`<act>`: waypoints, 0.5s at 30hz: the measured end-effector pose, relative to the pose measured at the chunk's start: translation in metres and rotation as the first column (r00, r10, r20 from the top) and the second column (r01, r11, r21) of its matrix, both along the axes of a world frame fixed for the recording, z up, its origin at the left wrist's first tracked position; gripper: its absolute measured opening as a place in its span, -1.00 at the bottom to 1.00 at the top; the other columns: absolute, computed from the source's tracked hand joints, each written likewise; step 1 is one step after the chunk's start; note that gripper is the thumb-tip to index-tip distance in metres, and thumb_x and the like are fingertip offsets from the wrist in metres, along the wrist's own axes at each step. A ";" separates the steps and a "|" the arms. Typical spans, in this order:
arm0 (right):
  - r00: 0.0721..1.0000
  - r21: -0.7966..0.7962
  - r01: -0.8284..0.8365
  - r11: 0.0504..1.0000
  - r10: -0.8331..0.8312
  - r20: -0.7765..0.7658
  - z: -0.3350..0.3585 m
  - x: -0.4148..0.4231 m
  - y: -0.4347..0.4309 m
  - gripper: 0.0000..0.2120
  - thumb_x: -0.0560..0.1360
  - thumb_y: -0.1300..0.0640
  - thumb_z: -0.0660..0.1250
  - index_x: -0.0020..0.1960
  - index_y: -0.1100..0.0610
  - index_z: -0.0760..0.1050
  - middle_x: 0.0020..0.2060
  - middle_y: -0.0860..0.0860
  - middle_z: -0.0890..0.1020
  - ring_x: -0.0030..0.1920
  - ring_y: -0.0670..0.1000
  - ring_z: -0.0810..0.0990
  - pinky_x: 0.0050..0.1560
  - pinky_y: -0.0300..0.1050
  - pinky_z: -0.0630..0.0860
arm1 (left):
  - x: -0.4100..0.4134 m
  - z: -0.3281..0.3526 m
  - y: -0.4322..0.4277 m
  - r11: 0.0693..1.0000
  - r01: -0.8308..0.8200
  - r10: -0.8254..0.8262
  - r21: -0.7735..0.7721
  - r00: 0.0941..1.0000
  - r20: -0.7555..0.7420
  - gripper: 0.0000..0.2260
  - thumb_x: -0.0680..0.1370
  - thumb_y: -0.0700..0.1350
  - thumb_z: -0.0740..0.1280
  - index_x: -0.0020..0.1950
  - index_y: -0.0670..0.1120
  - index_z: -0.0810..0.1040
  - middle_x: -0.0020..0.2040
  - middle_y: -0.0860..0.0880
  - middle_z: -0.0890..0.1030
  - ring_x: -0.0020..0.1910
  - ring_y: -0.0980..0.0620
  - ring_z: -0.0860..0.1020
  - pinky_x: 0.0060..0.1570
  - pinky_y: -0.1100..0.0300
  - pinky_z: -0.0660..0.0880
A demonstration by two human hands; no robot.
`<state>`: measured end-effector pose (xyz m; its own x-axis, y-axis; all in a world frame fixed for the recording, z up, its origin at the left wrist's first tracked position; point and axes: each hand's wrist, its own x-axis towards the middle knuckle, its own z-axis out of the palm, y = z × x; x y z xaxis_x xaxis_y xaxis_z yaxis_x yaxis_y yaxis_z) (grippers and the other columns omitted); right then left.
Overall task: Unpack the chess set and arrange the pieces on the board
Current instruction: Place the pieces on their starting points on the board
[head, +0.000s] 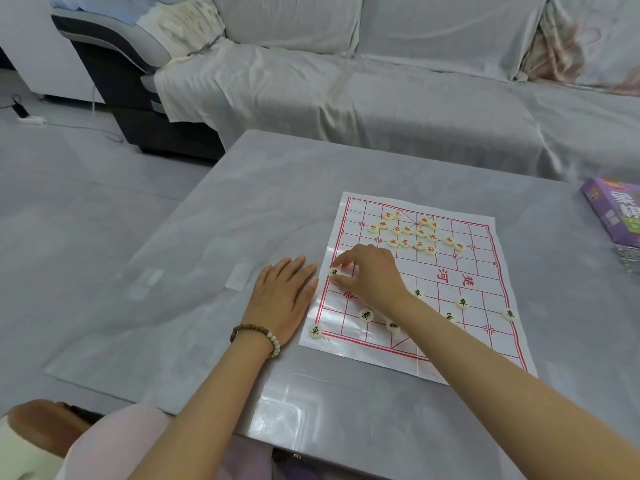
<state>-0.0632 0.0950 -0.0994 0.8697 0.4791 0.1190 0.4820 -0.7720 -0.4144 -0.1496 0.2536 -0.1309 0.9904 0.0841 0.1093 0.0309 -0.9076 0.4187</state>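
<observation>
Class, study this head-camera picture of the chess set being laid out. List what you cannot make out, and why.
Purple box: head view, cut off by the right edge; print incomplete.
Board: head view, near squares hidden under the right forearm.
Red-marked pieces: head view, characters too small and blurred.
Edge piece: head view, partly covered by the right hand.

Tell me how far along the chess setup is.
Done: the board lies unfolded on the table, the box sits aside, and several black pieces stand on the near half. In hand: the right hand pinches another piece at the board's left edge; the left hand rests flat beside the board. Left: the red pieces lie bunched on the far half.
</observation>
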 end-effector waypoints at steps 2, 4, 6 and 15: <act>1.000 -0.001 0.008 1.000 -0.008 -0.003 0.000 0.001 0.002 -0.76 0.45 -0.07 0.38 0.10 -0.04 0.58 0.01 -0.08 0.60 0.05 -0.03 0.48 0.20 -0.08 0.26 | 0.001 -0.001 0.000 1.000 0.000 0.000 0.003 1.000 -0.001 -0.31 0.45 0.27 -0.34 0.46 0.11 0.22 0.49 0.10 0.19 0.48 0.11 0.07 0.47 0.11 -0.08; 1.000 -0.003 0.005 1.000 -0.005 -0.010 0.001 0.001 0.003 -0.76 0.46 -0.05 0.38 0.10 -0.03 0.59 0.01 -0.07 0.60 0.05 -0.03 0.48 0.21 -0.07 0.26 | 0.000 -0.001 0.000 1.000 -0.001 0.001 0.000 1.000 -0.001 -0.32 0.45 0.27 -0.33 0.46 0.11 0.22 0.49 0.10 0.19 0.48 0.11 0.07 0.47 0.12 -0.09; 1.000 -0.001 0.003 1.000 -0.003 -0.012 0.002 0.001 0.003 -0.76 0.46 -0.04 0.38 0.11 -0.03 0.59 0.01 -0.07 0.60 0.06 -0.03 0.48 0.21 -0.06 0.26 | 0.001 -0.001 0.001 1.000 0.002 -0.002 0.004 1.000 -0.003 -0.32 0.45 0.27 -0.33 0.46 0.11 0.21 0.49 0.10 0.19 0.48 0.11 0.07 0.47 0.13 -0.10; 0.999 0.115 -0.053 0.992 0.053 -0.002 0.021 -0.006 -0.032 -0.74 0.46 -0.02 0.38 0.14 -0.05 0.56 0.05 -0.11 0.60 0.12 -0.09 0.49 0.28 -0.06 0.25 | -0.001 0.001 0.002 0.995 0.033 -0.031 -0.092 0.999 0.024 -0.40 0.52 0.27 -0.17 0.45 0.05 0.25 0.46 0.08 0.26 0.47 0.09 0.13 0.44 0.16 -0.05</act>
